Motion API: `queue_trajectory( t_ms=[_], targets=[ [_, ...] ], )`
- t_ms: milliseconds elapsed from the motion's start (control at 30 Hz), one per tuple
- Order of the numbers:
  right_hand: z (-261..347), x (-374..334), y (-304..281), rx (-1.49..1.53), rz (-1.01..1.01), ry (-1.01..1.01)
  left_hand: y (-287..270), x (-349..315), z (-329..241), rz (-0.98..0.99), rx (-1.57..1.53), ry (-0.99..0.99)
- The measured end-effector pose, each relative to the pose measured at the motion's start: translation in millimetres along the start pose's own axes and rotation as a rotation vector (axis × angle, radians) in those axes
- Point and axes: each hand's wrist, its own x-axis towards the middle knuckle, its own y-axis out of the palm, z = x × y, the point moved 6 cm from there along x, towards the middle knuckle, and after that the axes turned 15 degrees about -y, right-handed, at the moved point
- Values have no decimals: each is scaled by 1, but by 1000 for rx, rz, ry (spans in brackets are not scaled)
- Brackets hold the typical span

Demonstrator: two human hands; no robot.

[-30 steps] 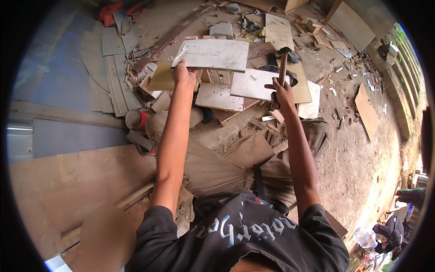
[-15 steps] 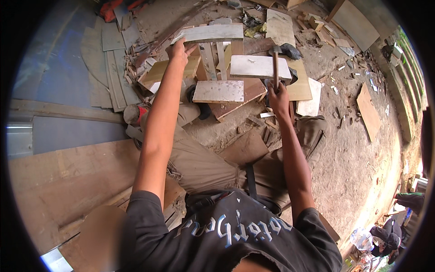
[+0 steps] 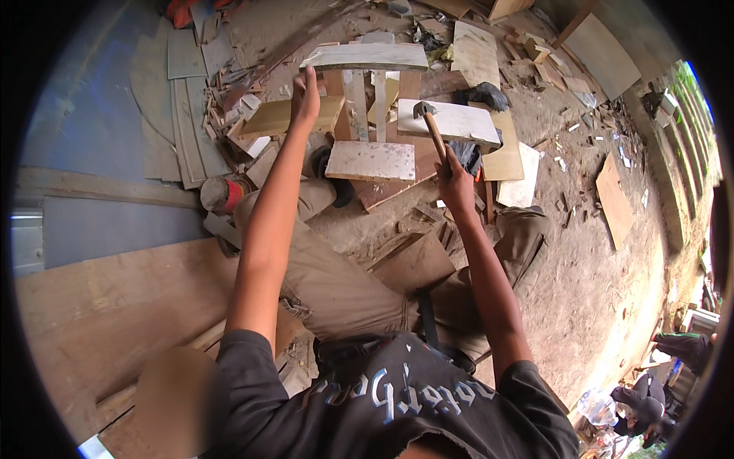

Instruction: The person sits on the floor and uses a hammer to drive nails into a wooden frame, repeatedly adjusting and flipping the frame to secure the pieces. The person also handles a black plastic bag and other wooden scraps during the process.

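Observation:
My right hand (image 3: 456, 183) is closed round the wooden handle of a hammer (image 3: 436, 131). The hammer's head lies over the left part of a white-faced board (image 3: 451, 121) on the right of a wooden frame. My left hand (image 3: 306, 101) is raised at the left end of the top white board (image 3: 365, 56), fingers stretched up and touching its lower edge. Upright slats (image 3: 380, 107) stand beneath that top board. Nearer me is a speckled white board (image 3: 371, 161), and a yellowish board (image 3: 287, 116) juts out behind my left wrist.
A round tin with a red band (image 3: 223, 193) stands by my left leg. Wood scraps (image 3: 539, 57) and loose panels (image 3: 616, 200) lie on the dirt floor. Large sheets (image 3: 130, 283) cover the left side. Another person (image 3: 646, 402) is at the lower right.
My right hand has shifted slightly left and down, and the hammer has tilted left, its head now over the right board. My left hand's fingers have straightened beneath the top board's end.

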Motion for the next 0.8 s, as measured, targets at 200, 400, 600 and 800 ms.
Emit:
queue_trajectory(
  t_ms=[200, 400, 600, 800],
  targets=[
    [-11, 3, -3, -18, -47, 1, 8, -64, 43, 250, 893, 491],
    [-16, 20, 0, 22, -10, -9, 7, -56, 43, 120, 852, 593],
    [-11, 37, -1, 13, -26, 30, 14, -42, 42, 47, 823, 620],
    [-15, 47, 1, 43, -85, -14, 24, -31, 38, 20, 832, 572]
  ],
)
